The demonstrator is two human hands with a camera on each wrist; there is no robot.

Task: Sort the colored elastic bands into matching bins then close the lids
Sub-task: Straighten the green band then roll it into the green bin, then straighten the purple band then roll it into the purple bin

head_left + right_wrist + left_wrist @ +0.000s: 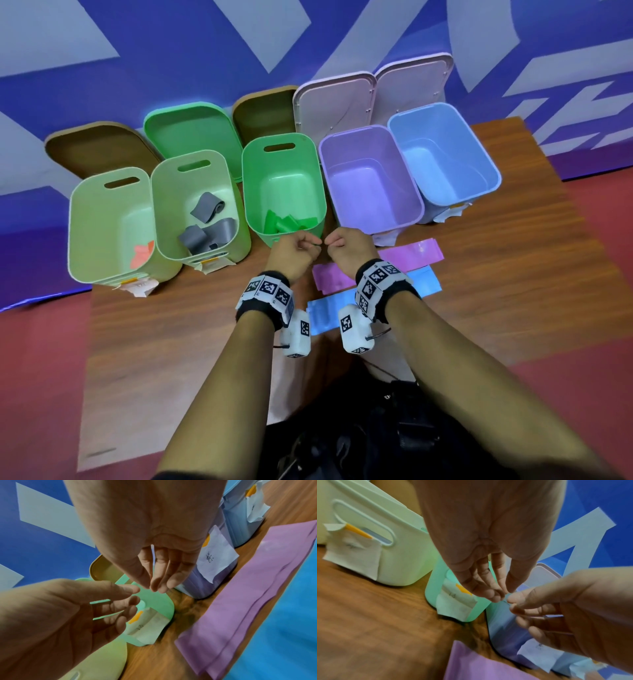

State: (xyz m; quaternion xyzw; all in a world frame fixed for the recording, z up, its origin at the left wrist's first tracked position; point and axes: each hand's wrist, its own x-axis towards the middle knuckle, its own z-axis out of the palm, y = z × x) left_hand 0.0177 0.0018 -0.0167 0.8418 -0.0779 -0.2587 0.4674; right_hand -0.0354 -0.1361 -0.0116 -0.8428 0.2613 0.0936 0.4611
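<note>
both hands meet fingertip to fingertip, loosely curled; whether they pinch anything i cannot tell. nearest, blue band and purple bands lie flat; beyond, empty purple bin. risk: a limp band snagging its rim

We saw a wooden table with a reddish-brown grain filling the middle of the head view, its far edge up toward twelve o'clock. Behind it stood a blue wall painted with broad pale grey-white angular shapes, running from nine o'clock across to three. A dull red floor showed around the table at eight and four o'clock. The light was even and soft, with only faint shadows on the wood.
</note>
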